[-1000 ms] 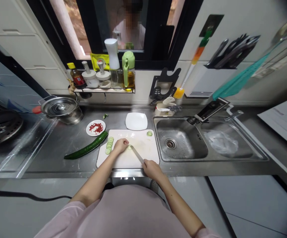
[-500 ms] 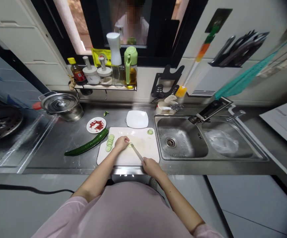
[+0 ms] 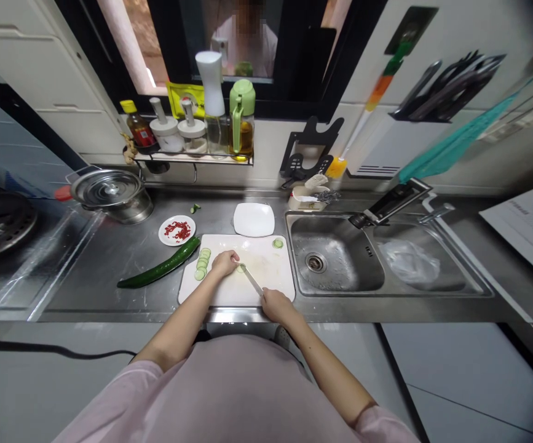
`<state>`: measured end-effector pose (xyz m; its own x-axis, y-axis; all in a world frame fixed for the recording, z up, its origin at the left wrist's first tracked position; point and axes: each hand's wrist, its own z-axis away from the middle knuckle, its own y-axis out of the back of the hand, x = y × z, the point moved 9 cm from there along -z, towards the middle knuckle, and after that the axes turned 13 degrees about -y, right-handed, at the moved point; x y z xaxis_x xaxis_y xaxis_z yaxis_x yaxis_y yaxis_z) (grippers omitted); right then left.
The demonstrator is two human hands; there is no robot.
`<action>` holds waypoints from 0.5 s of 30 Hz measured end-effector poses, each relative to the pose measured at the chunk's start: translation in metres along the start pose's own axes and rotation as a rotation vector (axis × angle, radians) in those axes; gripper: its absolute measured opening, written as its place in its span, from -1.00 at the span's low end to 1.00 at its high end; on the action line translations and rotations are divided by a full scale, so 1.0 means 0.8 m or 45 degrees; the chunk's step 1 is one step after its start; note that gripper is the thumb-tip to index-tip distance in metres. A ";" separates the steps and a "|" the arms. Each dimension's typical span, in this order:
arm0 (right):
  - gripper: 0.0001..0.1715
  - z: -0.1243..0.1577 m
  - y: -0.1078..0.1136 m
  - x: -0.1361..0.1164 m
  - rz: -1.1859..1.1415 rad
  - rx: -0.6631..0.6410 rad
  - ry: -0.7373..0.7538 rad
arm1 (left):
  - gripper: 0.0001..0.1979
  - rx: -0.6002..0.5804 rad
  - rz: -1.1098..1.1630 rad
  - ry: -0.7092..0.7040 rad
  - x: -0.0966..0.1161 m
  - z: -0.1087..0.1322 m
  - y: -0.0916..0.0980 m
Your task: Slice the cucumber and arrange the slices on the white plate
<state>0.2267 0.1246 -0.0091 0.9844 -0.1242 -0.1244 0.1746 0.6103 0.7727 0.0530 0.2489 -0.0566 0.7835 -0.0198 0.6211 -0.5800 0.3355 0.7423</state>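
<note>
Even indoor light, glare on steel counter (image 3: 109,258), wide-angle bending, dark blurred corners

No legible text. Red label on sauce bottle (image 3: 139,131), far beyond left hand (image 3: 224,263): blurred. Print on paper sheet (image 3: 531,223), far right of right hand (image 3: 276,304): too small.

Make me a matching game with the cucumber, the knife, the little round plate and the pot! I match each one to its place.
Things:
1 whole cucumber
2 knife
3 small round plate
4 steel pot

Places:
A in the right hand, over the cutting board
B far left, lid on
C on the counter, left of the cutting board
D holding red bits

Pairs: 1-C, 2-A, 3-D, 4-B
</note>
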 end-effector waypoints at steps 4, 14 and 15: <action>-0.63 -0.001 0.002 0.000 0.020 -0.029 -0.010 | -0.81 -0.013 0.026 -0.009 0.001 0.000 0.001; -0.61 -0.007 0.004 -0.003 0.046 -0.035 -0.006 | -0.79 -0.017 0.010 -0.010 0.003 0.000 0.001; -0.61 -0.007 0.004 -0.004 0.051 -0.032 -0.007 | -0.79 -0.020 0.011 -0.008 0.003 0.000 0.001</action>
<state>0.2245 0.1315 -0.0098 0.9905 -0.1039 -0.0903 0.1359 0.6344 0.7610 0.0544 0.2487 -0.0547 0.7771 -0.0231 0.6289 -0.5830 0.3501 0.7332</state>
